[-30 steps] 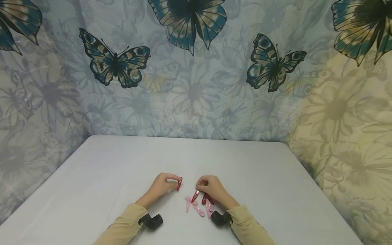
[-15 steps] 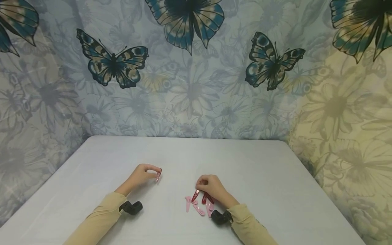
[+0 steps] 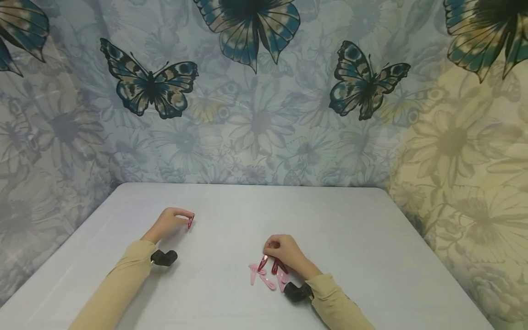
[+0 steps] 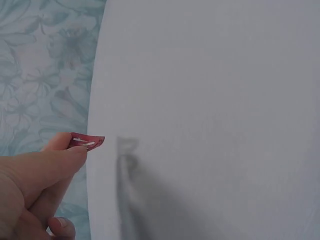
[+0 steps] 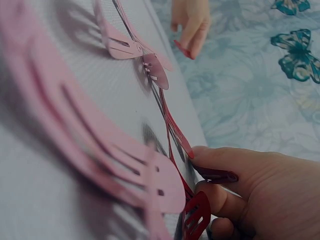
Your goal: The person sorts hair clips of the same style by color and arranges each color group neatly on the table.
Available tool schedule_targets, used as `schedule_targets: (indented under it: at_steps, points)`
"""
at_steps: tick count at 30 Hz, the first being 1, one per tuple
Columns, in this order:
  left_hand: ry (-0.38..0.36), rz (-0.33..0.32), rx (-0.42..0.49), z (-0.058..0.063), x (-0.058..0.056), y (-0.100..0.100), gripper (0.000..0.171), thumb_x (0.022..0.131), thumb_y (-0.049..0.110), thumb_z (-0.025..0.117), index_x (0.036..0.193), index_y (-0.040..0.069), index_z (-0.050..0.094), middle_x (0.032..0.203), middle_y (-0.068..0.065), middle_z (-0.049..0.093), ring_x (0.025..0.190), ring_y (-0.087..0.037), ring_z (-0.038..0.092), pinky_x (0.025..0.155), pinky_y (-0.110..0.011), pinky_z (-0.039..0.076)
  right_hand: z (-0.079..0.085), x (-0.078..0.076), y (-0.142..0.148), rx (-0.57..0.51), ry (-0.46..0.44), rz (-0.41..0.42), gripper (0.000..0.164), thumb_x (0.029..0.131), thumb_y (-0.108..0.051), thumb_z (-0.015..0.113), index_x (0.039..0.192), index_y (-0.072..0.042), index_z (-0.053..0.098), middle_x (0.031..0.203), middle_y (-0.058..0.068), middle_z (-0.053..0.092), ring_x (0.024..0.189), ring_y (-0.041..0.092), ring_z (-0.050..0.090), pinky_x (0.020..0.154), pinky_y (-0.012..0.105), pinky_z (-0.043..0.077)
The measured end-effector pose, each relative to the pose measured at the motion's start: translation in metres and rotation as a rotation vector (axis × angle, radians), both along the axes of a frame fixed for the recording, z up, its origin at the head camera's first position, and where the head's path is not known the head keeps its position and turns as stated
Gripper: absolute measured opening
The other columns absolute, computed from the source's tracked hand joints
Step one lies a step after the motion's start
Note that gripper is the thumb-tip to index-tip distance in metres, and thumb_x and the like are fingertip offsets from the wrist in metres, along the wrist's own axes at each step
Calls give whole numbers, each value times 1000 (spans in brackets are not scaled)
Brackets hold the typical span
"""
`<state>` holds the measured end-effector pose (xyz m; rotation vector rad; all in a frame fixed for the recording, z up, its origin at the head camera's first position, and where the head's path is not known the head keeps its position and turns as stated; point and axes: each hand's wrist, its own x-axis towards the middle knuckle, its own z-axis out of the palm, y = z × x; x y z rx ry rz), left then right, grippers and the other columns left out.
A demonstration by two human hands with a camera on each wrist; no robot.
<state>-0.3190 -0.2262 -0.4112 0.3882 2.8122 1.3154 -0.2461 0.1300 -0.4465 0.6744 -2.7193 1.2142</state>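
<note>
Red clip [image 3: 190, 222] sits pinched in the left hand [image 3: 167, 223], likely held apart from the pile [image 3: 268, 283], where the right hand [image 3: 286, 250] pinches another clip [image 5: 216, 175].

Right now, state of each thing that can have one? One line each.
Left hand: pinching, raised.
Held red clip: off the white table; snap open or shut unclear.
Right hand: fingers curled, low among the clips.
Dark red clip: between right thumb and finger.
Other red clips: beside the right hand.
Pink clips: loose on the table, some overlapping.
Wrist cameras: worn, one per arm.
Sleeves: down to the wrists.
</note>
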Motion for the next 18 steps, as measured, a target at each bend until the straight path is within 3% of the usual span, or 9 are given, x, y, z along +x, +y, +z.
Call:
schedule_targets:
  at_steps: [5,11,18]
  points:
    - [29,9,-78,0,-11,-8,22,76,-2,61,96,-9,65,96,-21,63,103,-42,48,88,-50,33,-1,0,0,-12,-9,5,7,77,-9,69,72,-10,63,61,-8,51,58,7,45,55,24,39]
    - [26,30,-124,0,-18,-12,22,75,-1,59,95,-8,66,98,-22,62,103,-42,48,88,-49,34,-1,0,-1,-8,-12,-2,8,77,-10,69,71,-11,63,60,-10,50,58,5,45,56,23,40]
    - [84,43,-155,-7,-29,-23,19,75,-2,61,93,-9,66,98,-24,61,104,-43,46,88,-48,33,-2,0,-1,-4,-22,-12,8,78,-11,68,72,-12,63,61,-10,50,59,6,45,57,24,40]
